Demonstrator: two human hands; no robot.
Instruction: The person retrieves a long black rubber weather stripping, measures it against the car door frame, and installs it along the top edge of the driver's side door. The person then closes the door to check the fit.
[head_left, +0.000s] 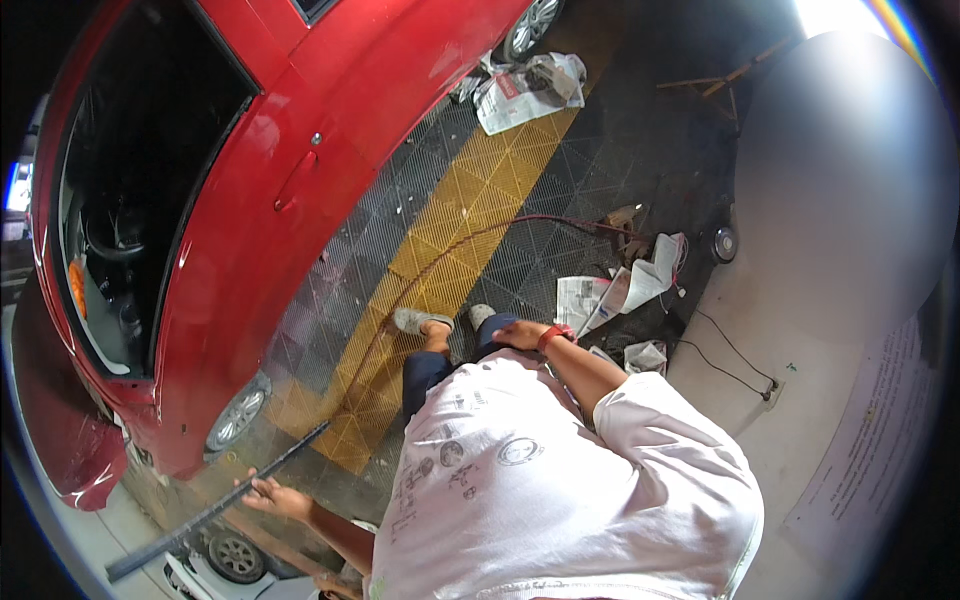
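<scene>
My left hand (pixel 274 497) is out to the lower left with its fingers closed round a long, thin black strip (pixel 205 520). The strip looks like car trim and lies at a slant, its upper end near the red car's wheel (pixel 238 412). My right hand (pixel 518 334) rests over my dark shorts, below a red wristband (pixel 556 336). Its fingers look loosely stretched toward the left, and nothing shows in them. Beside me on the left stands the red car (pixel 330 110), its door handle (pixel 296 182) facing me.
A reddish hose or cable (pixel 455 243) crosses the black and yellow floor tiles (pixel 420 290). Newspaper (pixel 530 95) lies by the far wheel, and more newspaper sheets (pixel 585 300) lie to the right. Black cords reach a wall socket (pixel 772 390). A white car (pixel 200 580) is at lower left.
</scene>
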